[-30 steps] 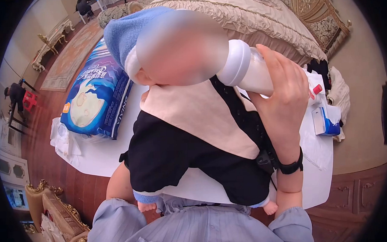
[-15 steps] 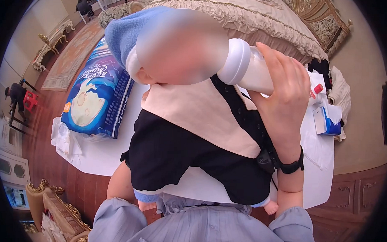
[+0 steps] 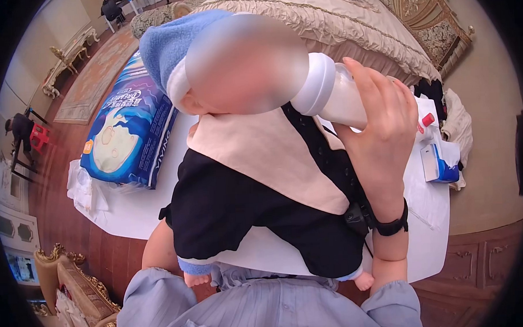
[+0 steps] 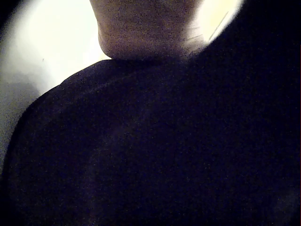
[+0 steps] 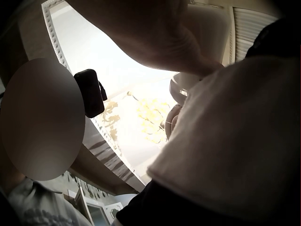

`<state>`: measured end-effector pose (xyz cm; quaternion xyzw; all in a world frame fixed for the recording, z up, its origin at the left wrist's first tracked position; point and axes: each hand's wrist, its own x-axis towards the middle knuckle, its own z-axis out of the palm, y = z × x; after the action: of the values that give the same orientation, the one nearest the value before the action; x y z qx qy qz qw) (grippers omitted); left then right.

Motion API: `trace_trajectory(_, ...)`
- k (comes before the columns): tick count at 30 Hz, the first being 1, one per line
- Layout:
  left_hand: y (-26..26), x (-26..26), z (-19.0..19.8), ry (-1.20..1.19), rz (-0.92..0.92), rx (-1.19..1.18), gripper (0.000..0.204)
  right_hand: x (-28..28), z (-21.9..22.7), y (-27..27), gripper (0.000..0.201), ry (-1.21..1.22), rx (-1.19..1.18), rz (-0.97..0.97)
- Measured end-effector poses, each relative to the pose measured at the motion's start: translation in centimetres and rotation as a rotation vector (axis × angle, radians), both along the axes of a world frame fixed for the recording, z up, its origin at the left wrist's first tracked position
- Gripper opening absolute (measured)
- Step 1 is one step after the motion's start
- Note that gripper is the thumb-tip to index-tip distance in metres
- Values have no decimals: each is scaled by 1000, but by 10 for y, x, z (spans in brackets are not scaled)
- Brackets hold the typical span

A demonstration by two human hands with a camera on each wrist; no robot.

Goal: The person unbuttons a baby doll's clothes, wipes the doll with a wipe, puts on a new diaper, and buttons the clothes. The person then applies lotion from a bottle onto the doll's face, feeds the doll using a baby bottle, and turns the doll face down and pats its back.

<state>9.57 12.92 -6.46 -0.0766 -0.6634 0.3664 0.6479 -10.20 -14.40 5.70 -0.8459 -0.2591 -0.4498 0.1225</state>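
Note:
A baby doll in black clothes, a wide cream collar and a blue fleece hat leans across the person's front; its face is blurred. My right hand wraps round a baby bottle of whitish liquid, tilted with its white collar against the doll's mouth area. In the right wrist view the hand and bottle appear above the cream collar. The left arm passes behind the doll, hiding that hand in the head view. The left wrist view shows only its heel against dark cloth.
A white table lies beneath. On it are a blue diaper pack at left, and a blue-and-white tissue pack and a red-capped item at right. A bed stands behind, a carved chair at lower left.

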Motion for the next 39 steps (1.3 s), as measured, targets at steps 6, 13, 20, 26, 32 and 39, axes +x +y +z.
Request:
trace_trajectory(6, -2, 1, 3, 11, -8, 6, 69, -1, 2, -1, 73, -2, -7, -1)
trace_trajectory(13, -1, -4, 3, 31, -4, 7, 69, -3, 3, -1, 74, -11, -12, -6)
trace_trajectory(20, -5, 0, 1, 50, -12, 5, 69, -3, 4, -3, 74, -8, -9, -3)
trace_trajectory(26, -5, 2, -2, 70, -18, 7, 69, -2, 3, -3, 75, -16, -13, -15)
trace_trajectory(32, -5, 2, -5, 90, -20, 11, 69, -2, 2, -3, 75, -17, -16, -10)
trace_trajectory(39, -3, 1, -3, 107, -20, 17, 68, -1, 1, -3, 74, -10, -19, -20)
